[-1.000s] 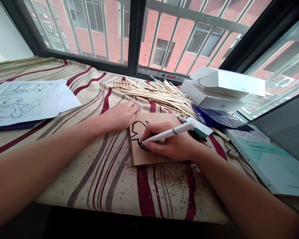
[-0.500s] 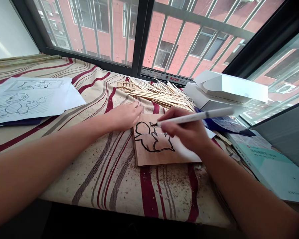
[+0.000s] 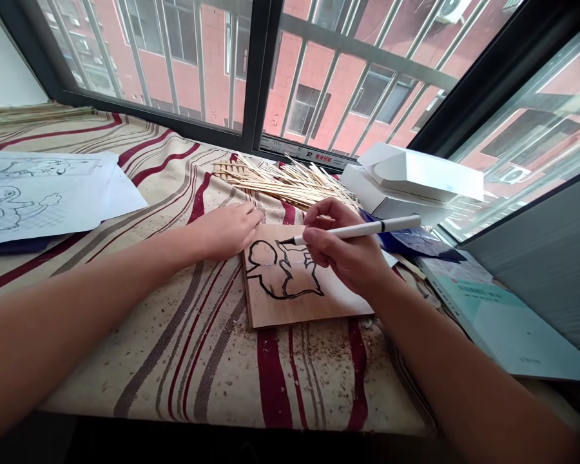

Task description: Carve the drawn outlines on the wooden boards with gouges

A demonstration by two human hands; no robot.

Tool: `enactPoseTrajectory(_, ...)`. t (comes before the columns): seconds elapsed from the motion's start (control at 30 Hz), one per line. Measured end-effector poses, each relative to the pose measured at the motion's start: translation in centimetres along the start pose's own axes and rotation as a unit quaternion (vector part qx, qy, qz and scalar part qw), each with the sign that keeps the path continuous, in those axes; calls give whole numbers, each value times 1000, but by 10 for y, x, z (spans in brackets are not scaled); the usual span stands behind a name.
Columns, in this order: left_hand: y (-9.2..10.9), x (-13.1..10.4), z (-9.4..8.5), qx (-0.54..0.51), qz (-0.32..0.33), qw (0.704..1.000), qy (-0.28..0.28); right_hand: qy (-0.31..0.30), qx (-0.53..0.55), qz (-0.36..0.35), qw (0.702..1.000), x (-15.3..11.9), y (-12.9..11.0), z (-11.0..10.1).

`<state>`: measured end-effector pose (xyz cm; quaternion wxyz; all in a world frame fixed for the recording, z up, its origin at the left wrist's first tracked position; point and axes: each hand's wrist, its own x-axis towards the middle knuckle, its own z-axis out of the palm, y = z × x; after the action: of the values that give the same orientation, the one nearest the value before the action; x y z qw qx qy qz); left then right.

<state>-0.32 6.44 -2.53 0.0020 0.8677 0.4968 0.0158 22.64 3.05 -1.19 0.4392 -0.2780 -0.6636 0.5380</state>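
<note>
My right hand [image 3: 343, 248] is closed around a white pen [image 3: 362, 229] with a black band and a dark tapered tip. That tip is at the upper part of a thick black outline [image 3: 290, 296] drawn on a wooden board [image 3: 275, 314]; whether it touches the wood I cannot tell. At the board's upper left corner, my left hand [image 3: 232, 229] lies palm down, its fingers stretched close together and its thumb hidden. The outline has a rounded shape at the left and a pointed corner at the lower right.
Thin wooden sticks [image 3: 290, 183] lie piled beyond the board, near the window. White boxes [image 3: 410, 174] and a teal-and-white book [image 3: 507, 316] are at the right. Sheets with line drawings [image 3: 77, 206] lie left. Crumbs dot the striped cloth [image 3: 174, 361].
The whole view has shifted, so things appear farther left. The pen's blur has gone and my right hand's fingers look more raised. My left hand stays at the board's corner.
</note>
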Motion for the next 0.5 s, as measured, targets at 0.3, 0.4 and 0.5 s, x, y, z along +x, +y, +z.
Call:
enactPoseTrajectory(0.3,0,0,0,14,15,1000,14,19,-171,-3,985,-1,0,2)
enactPoseTrajectory(0.4,0,0,0,20,18,999,17,29,-236,-9,971,-1,4,-2)
enactPoseTrajectory(0.5,-1,0,0,21,19,999,18,27,-266,-10,963,-1,7,-4)
